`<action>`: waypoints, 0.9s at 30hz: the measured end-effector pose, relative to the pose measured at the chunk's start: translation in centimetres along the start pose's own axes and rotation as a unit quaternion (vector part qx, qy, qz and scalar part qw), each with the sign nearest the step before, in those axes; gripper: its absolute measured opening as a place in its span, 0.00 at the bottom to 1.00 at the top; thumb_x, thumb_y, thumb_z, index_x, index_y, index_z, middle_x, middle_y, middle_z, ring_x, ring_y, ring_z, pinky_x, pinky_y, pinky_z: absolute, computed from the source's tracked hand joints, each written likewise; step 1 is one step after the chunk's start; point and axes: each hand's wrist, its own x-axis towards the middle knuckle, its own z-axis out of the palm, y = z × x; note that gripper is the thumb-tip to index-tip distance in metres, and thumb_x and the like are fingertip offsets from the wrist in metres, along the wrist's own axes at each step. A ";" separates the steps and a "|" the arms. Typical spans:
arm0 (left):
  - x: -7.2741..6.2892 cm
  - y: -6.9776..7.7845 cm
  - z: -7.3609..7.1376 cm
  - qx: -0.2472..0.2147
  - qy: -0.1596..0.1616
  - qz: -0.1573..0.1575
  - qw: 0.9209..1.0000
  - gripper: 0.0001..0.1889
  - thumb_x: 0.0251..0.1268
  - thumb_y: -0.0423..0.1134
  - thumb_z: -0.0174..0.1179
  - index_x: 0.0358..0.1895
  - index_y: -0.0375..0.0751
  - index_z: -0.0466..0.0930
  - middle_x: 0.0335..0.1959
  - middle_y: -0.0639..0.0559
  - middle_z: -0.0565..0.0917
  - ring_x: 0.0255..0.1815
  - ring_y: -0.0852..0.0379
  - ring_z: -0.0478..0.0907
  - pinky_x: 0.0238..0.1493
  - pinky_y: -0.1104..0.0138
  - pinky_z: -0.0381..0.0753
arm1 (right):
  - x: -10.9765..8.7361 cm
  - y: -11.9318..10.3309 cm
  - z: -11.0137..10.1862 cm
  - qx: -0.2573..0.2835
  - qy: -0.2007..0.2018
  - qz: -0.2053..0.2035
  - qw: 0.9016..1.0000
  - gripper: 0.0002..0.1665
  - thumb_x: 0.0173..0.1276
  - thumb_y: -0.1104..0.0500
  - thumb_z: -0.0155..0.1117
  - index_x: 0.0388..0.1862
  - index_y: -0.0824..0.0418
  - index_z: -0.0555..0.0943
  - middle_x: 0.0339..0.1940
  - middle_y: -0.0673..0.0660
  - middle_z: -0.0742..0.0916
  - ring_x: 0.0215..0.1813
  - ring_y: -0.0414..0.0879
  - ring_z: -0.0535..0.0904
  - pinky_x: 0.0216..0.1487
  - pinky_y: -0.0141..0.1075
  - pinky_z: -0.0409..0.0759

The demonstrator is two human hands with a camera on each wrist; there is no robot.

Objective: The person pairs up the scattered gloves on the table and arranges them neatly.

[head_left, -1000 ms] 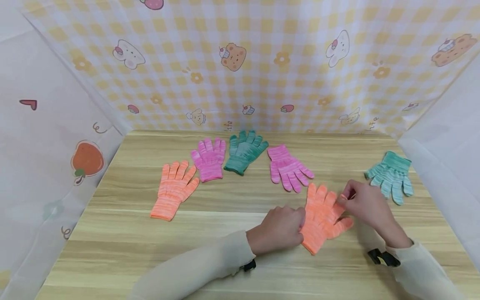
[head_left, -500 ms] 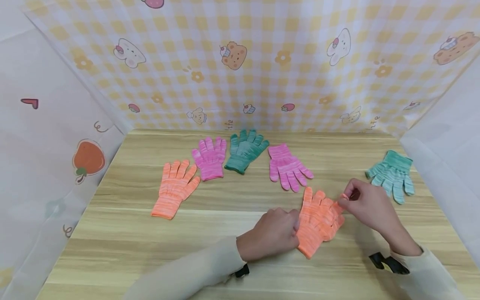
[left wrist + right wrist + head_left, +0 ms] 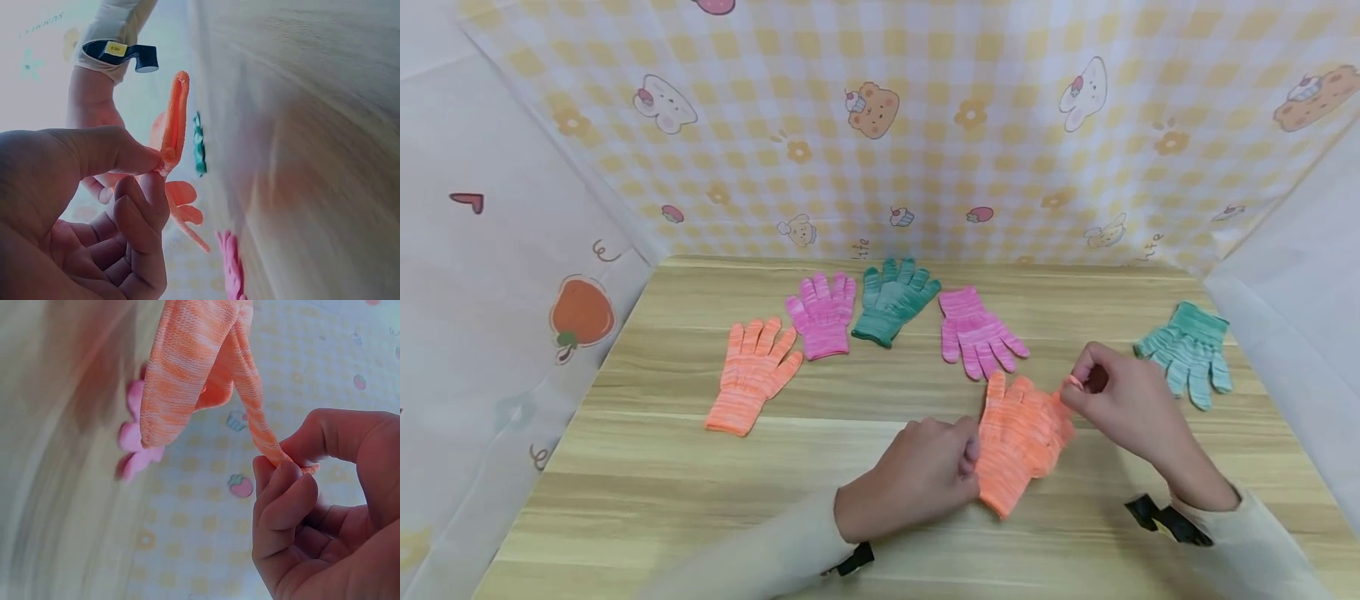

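Observation:
Both hands hold one orange knitted glove point(image 3: 1018, 433) up off the wooden table. My left hand point(image 3: 917, 471) pinches its left edge near the cuff between thumb and index finger; the left wrist view shows the folded cuff edge point(image 3: 176, 119) at the thumb tip. With thumb and fingers, my right hand point(image 3: 1123, 404) pinches the tip of one glove finger point(image 3: 256, 419), drawn out to the right. Other fingers of the glove hang crumpled below. Just behind lies a pink glove point(image 3: 979, 333), fingers toward me. To the right of my right hand lies a light green glove point(image 3: 1191, 354).
On the wooden table point(image 3: 700, 500), a second orange glove point(image 3: 748, 379) lies flat at the left. Another pink glove point(image 3: 823, 317) and a dark green glove point(image 3: 891, 304) lie near the back edge. A checked cloth point(image 3: 925, 167) hangs behind the table.
Both hands have drawn the orange glove to the left and a little toward me. Its lower right fingers, spread out before, now hang folded. The other gloves stay where they lay.

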 end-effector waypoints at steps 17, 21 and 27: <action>-2.7 -2.7 -1.7 -0.031 0.083 0.005 0.996 0.15 0.57 0.27 0.73 0.32 0.48 0.76 0.22 0.62 0.77 0.22 0.71 0.70 0.25 0.76 0.72 | 3.5 -3.1 2.3 0.093 -0.013 0.003 0.996 0.10 0.65 0.67 0.72 0.32 0.56 0.80 0.23 0.50 0.80 0.23 0.44 0.72 0.25 0.36 0.70; -3.0 -3.0 -1.7 -0.036 0.096 -0.001 0.995 0.15 0.56 0.27 0.74 0.31 0.49 0.76 0.22 0.61 0.78 0.21 0.72 0.70 0.25 0.76 0.72 | 4.5 -3.5 2.7 0.117 -0.016 0.019 0.993 0.08 0.64 0.67 0.72 0.32 0.57 0.81 0.24 0.52 0.81 0.25 0.46 0.73 0.26 0.36 0.71; -3.0 -3.4 -2.3 -0.042 0.100 -0.017 0.994 0.15 0.57 0.27 0.74 0.31 0.49 0.76 0.22 0.63 0.79 0.22 0.72 0.73 0.26 0.73 0.76 | 5.7 -4.1 3.1 0.144 -0.016 0.049 0.988 0.05 0.65 0.66 0.71 0.34 0.60 0.82 0.26 0.55 0.82 0.29 0.49 0.75 0.27 0.37 0.72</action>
